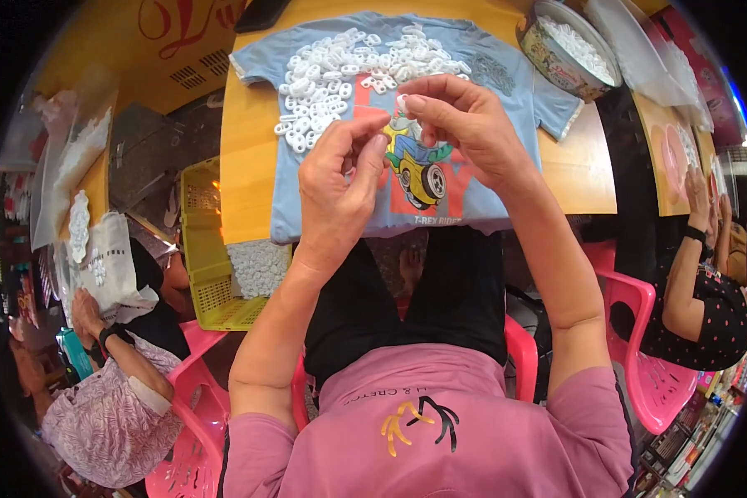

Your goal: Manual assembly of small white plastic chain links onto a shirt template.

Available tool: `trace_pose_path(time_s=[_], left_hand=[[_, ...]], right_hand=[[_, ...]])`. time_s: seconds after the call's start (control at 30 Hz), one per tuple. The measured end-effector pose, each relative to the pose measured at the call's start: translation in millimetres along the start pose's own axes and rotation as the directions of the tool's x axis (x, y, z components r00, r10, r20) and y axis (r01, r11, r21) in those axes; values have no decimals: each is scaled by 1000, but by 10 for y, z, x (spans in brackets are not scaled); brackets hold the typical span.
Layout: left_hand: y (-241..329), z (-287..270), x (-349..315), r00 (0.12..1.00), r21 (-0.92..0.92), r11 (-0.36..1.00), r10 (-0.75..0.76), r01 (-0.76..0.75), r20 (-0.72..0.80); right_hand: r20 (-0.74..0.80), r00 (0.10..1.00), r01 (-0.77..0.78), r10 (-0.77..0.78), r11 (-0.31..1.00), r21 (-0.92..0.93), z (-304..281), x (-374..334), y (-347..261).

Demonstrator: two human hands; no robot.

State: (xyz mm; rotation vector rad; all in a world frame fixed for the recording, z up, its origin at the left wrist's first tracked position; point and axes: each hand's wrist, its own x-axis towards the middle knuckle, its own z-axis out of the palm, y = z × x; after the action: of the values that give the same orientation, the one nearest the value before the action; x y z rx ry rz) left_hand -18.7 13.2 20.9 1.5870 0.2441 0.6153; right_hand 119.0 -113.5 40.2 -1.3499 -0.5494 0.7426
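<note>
My right hand [456,116] pinches a small white plastic piece [402,103] between thumb and fingertips, above the blue T-shirt [494,187] spread over the table. To its left, my left hand [340,170] is closed, its thumb and index finger near each other; what they hold, if anything, is too small to name. The two hands are apart. Beyond them lies a heap of small white plastic pieces with holes [324,75], spread across the shirt's upper half. A smaller pile of grey bits [491,73], perhaps springs, lies right of the heap.
A round tin [548,54] of white pieces stands at the table's far right. A yellow crate [203,249] holding a white-filled bag [259,270] is at the left, below the table [245,158]. People sit on both sides on pink chairs [651,382]. A dark flat object [261,12] lies at the far edge.
</note>
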Motion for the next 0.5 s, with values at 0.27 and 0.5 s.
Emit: trace_pose_path(time_s=[0.27, 0.5], left_hand=[[-46, 278, 67, 992, -37, 991, 125, -125, 6], [21, 361, 29, 999, -120, 992, 40, -38, 8]], right_hand=[[-89, 993, -48, 75, 959, 280, 16, -315, 3], [-109, 994, 42, -10, 953, 300, 7, -445, 77]])
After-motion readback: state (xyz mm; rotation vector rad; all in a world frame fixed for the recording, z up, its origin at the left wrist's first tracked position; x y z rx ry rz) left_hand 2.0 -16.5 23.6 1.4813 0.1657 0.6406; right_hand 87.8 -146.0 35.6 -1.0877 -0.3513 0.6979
